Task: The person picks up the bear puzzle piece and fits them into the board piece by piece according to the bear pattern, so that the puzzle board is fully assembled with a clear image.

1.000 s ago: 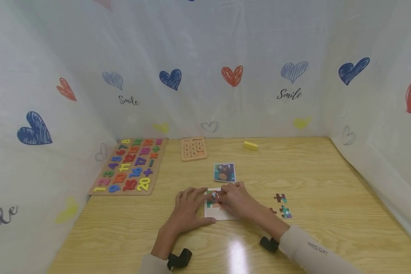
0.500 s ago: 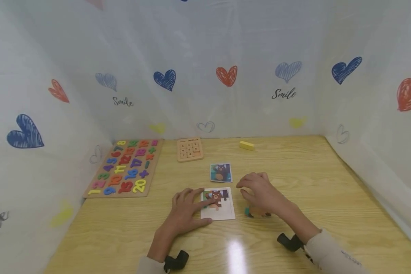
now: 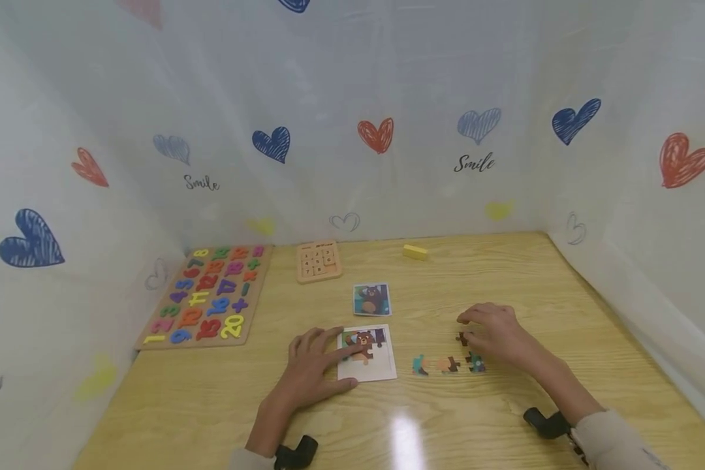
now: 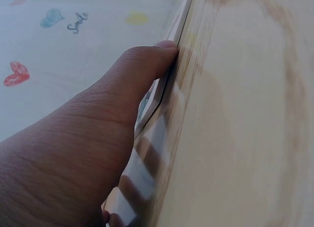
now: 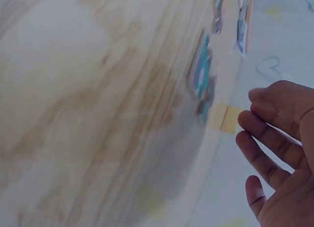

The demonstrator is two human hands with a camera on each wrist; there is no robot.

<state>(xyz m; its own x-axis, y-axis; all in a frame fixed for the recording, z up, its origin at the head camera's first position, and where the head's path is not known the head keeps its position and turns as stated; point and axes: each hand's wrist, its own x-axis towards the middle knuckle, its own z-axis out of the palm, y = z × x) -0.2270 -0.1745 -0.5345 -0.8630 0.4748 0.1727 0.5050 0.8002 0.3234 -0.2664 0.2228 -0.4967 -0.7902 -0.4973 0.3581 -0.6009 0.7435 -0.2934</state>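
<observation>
the left hand (image 3: 311, 367) lies spread on the puzzle board (image 3: 380, 369); the right hand (image 3: 497, 334), loose and holding nothing, is by the spare pieces (image 3: 476, 363). if the board slips, fitted pieces (image 3: 365, 337) might pop out.

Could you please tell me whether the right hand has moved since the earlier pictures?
Yes; in the head view, the right hand has moved rightward, away from the bear card.

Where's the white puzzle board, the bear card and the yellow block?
White puzzle board (image 3: 380, 368): head view, bare lower part.
Bear card (image 3: 372, 299): head view, picture's middle.
Yellow block (image 3: 415, 252): head view, its middle.
</observation>
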